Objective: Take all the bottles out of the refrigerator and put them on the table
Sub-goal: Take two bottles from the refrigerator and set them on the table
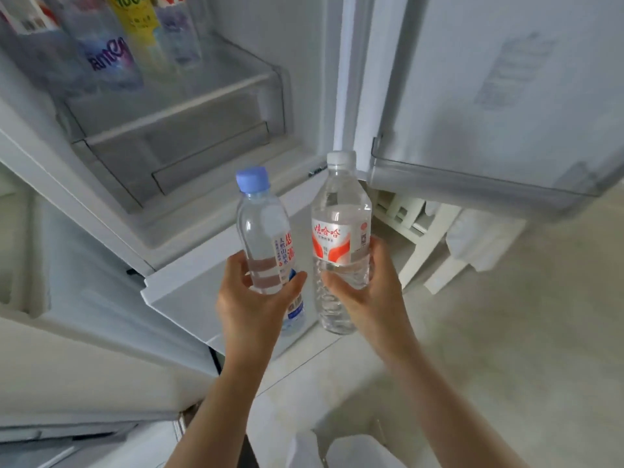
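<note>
Left hand [251,300] gripping blue-capped bottle [263,231], right hand [366,292] gripping white-capped bottle [339,238], fridge [189,106] open

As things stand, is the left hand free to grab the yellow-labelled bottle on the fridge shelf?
Probably not: the left hand already grips the blue-capped bottle, though nothing blocks the yellow-labelled bottle.

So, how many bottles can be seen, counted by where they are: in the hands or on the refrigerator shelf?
Held in hands: 2, the blue-capped bottle in the left hand and the white-capped bottle in the right hand.
On the refrigerator shelf: at least 4, partly cut off and blurred.
Total: at least 6.
</note>
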Available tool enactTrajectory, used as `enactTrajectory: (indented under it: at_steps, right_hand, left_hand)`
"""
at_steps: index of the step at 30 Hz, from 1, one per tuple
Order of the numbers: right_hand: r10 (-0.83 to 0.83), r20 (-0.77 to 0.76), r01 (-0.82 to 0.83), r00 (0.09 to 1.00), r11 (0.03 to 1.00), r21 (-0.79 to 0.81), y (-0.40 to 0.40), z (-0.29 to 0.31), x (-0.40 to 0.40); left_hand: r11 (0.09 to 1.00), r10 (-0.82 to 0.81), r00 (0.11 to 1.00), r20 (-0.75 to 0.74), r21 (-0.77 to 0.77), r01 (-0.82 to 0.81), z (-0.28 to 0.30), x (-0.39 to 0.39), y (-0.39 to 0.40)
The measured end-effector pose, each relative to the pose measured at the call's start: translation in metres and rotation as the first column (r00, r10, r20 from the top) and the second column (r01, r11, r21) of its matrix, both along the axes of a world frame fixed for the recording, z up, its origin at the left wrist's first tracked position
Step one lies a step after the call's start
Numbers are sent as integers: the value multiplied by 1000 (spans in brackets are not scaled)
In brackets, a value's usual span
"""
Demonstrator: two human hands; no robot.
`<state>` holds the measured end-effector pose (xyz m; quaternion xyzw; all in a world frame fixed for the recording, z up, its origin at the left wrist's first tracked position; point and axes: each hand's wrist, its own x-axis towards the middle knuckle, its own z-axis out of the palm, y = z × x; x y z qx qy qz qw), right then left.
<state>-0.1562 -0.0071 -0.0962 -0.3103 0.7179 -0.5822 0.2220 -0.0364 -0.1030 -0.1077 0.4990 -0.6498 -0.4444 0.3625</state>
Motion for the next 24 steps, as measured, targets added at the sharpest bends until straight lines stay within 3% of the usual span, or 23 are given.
enactTrajectory:
  at_steps: [6, 12, 24]
  right_hand:
    - [-238, 5, 230, 971, 947, 224, 96, -11, -19]
    - [-454, 120, 405, 883, 865, 296, 207, -29, -44]
    - [-615, 274, 534, 739, 784, 317, 446, -64, -121]
  left_hand:
    - [981, -189, 973, 131, 70, 181, -28, -32, 76]
    - [922, -387, 892, 235, 117, 369, -51, -66, 149]
    - [789, -607, 776, 170, 249, 562, -74, -182, 359]
